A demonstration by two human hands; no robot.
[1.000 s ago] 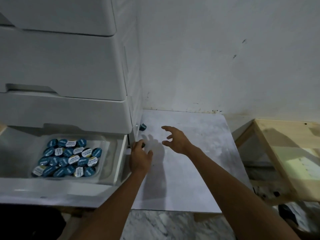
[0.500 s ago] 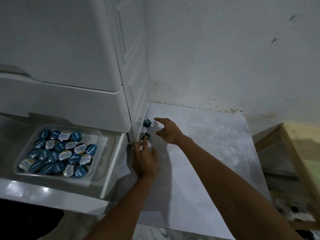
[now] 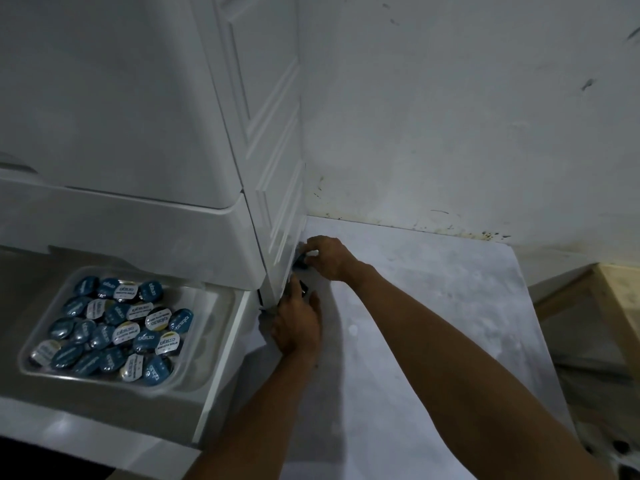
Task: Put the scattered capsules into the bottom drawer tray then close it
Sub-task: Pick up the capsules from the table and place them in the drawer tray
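Note:
The bottom drawer (image 3: 221, 358) of a white plastic cabinet stands pulled out at the lower left. Inside it a clear tray (image 3: 204, 341) holds several blue and white-lidded capsules (image 3: 121, 327). My right hand (image 3: 325, 256) curls its fingers round a blue capsule (image 3: 300, 263) on the floor against the cabinet's right side. Just below, my left hand (image 3: 298, 322) pinches a dark capsule (image 3: 304, 287) at the cabinet's front corner; most of that capsule is hidden by my fingers.
The white cabinet (image 3: 263, 150) rises on the left against a stained white wall (image 3: 467, 116). A pale marbled floor sheet (image 3: 433, 323) lies under my arms. A wooden frame (image 3: 616, 306) stands at the right edge.
My right hand has reached in and closed round the blue capsule by the cabinet. My left hand has closed on the dark capsule. The view has moved nearer.

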